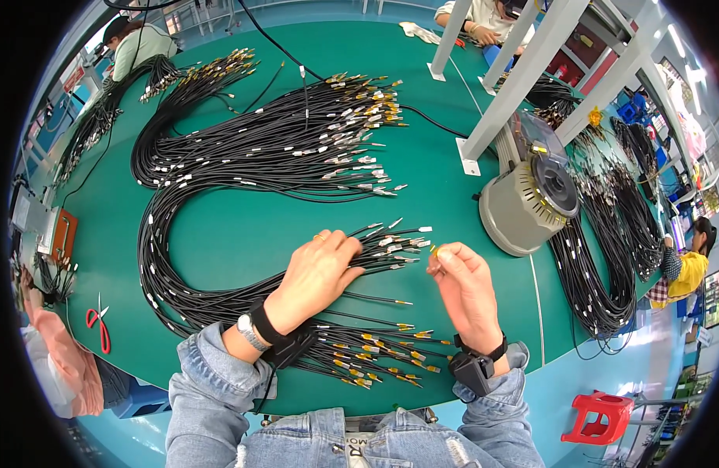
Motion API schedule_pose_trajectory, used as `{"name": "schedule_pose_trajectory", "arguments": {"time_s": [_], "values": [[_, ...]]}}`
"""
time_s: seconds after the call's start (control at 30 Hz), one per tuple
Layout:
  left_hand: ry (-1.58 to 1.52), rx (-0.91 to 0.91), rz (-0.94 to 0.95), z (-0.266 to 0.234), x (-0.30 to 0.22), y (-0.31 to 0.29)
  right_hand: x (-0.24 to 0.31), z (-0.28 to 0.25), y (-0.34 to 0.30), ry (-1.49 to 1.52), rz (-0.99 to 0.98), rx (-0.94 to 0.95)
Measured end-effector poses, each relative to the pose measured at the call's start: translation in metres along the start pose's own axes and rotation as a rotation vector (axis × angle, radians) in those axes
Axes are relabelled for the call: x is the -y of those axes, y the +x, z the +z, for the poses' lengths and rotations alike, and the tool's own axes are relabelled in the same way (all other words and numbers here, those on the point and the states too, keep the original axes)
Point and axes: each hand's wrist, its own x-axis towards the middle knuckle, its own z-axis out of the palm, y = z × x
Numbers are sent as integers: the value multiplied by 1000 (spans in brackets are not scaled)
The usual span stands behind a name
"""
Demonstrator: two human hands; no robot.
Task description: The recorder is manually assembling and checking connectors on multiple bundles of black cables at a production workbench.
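My left hand is closed over a bundle of black cables, fingers curled and thumb along the strands. White-tagged cable ends fan out past its fingertips. To their right, my right hand is raised, thumb and forefinger pinching a small yellow label, apart from the cable ends. Below my hands lie more cable ends with yellow tags. One loose cable end with a yellow tag points right between the two groups.
A large cable bundle curves across the green table. Right stands a grey round tape dispenser beside metal posts. Red scissors lie left. More cables hang at right; a red stool is on the floor. Other people work around.
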Motion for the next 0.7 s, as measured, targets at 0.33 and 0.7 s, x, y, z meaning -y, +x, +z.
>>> {"name": "schedule_pose_trajectory", "arguments": {"time_s": [0.33, 0.7], "values": [[-29, -6, 153, 27, -13, 31, -9, 5, -2, 40, 36, -19], [-135, -409, 198, 16, -40, 13, -19, 27, -20, 26, -80, -96]]}}
